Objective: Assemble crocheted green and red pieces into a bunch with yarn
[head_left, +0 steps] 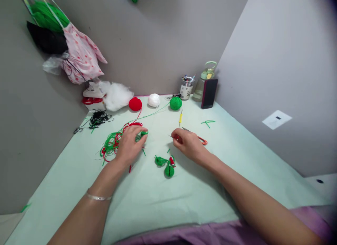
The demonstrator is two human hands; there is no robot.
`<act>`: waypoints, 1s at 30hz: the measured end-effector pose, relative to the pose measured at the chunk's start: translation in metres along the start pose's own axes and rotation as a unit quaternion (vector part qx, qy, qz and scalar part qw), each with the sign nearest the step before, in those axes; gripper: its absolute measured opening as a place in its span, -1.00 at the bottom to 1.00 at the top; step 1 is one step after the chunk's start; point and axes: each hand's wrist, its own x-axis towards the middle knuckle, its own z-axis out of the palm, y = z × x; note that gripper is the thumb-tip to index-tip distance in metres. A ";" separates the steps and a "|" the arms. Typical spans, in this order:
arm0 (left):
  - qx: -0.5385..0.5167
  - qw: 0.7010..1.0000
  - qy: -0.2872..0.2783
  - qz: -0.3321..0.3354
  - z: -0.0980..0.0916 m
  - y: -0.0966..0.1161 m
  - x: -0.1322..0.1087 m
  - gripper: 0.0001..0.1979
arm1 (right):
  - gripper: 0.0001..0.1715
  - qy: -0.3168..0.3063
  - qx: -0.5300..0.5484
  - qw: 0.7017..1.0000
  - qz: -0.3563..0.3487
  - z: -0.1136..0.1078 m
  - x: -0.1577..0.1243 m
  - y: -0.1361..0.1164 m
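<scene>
My left hand [131, 141] is closed over the tangle of green and red yarn [112, 143], with a small green yarn piece [143, 133] between thumb and fingers. Across from it, my right hand [189, 143] pinches finger and thumb together; a thin, needle-like tip pokes out to the left, too fine to name surely. Scissors [202, 141] with orange handles lie partly hidden behind that hand. A yellow-handled crochet hook [180, 117] rests just beyond. Between and nearer than both hands sits a green crocheted piece [169, 170] with rounded parts and a red-and-white bit.
Balls of red yarn [135, 104], white yarn [153, 100] and green yarn [175, 103] line the back. White stuffing [118, 96] and black yarn [98, 119] lie left. A pen cup [186, 89], bottle [199, 92] and phone [209, 94] stand back right.
</scene>
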 end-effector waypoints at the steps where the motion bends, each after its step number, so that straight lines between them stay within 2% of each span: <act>1: 0.042 0.999 0.017 0.016 0.000 -0.010 0.002 -0.79 | -0.78 0.015 0.032 0.999 0.006 -0.001 0.000 0.000; 3: 0.097 0.994 0.036 0.032 0.001 -0.027 0.005 -0.73 | -0.75 0.035 0.077 0.996 0.008 -0.002 -0.001 -0.001; 5: 0.142 0.989 0.025 0.037 0.004 -0.039 0.007 -0.73 | -0.74 0.040 0.106 0.994 0.002 -0.001 -0.002 -0.001; 7: 0.162 0.986 0.008 0.041 0.005 -0.045 0.008 -0.79 | -0.77 0.040 0.135 0.990 -0.002 0.001 -0.002 0.000; 9: 0.150 0.988 0.016 0.038 0.005 -0.046 0.008 -0.82 | -0.83 0.032 0.179 0.983 0.010 0.002 -0.001 0.002; 13: 0.040 0.998 0.056 0.004 -0.001 -0.029 0.007 -0.80 | -0.90 0.004 0.298 0.953 0.056 0.002 0.001 0.003; 17: -0.107 0.993 -0.019 -0.040 -0.003 0.008 0.000 -0.78 | -0.85 -0.028 0.396 0.917 0.045 -0.004 -0.001 -0.007; 19: -0.187 0.975 -0.083 -0.085 -0.002 0.027 -0.006 -0.76 | -0.82 -0.058 0.464 0.883 0.034 -0.006 -0.004 -0.015; 21: -0.239 0.958 -0.120 -0.102 0.001 0.042 -0.011 -0.76 | -0.79 -0.104 0.514 0.851 0.031 -0.007 -0.006 -0.021; 25: -0.282 0.945 -0.124 -0.111 0.004 0.050 -0.015 -0.76 | -0.75 -0.200 0.535 0.820 0.031 -0.009 -0.008 -0.024; 27: -0.282 0.944 -0.130 -0.113 0.003 0.048 -0.013 -0.76 | -0.74 -0.196 0.537 0.820 0.033 -0.010 -0.006 -0.021; 30: -0.291 0.928 -0.195 -0.126 0.000 0.044 -0.011 -0.73 | -0.73 -0.108 0.545 0.830 0.056 -0.012 -0.002 -0.012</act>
